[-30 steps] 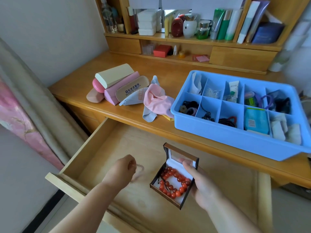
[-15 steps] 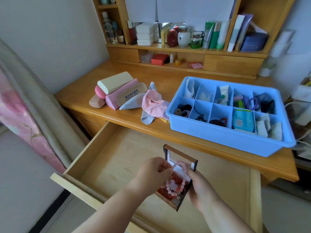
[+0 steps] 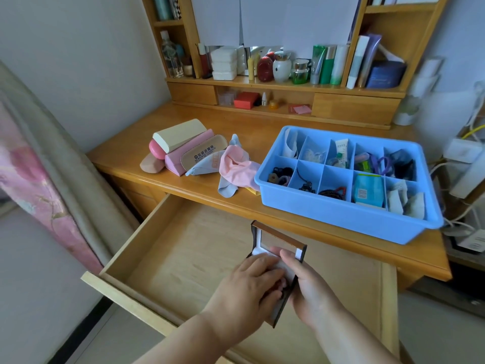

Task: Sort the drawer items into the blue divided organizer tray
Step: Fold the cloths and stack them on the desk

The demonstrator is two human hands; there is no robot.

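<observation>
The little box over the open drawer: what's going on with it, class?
A person holds a small hinged box over the open drawer. The right hand grips the box from the side, while the left hand presses its fingers down into it. The blue tray sits on the desk, most compartments already holding items.

We see a small dark jewellery box (image 3: 282, 244), its lid open and upright, above the open wooden drawer (image 3: 168, 253). The blue divided tray (image 3: 349, 219) sits on the desk, its compartments mostly filled.
</observation>
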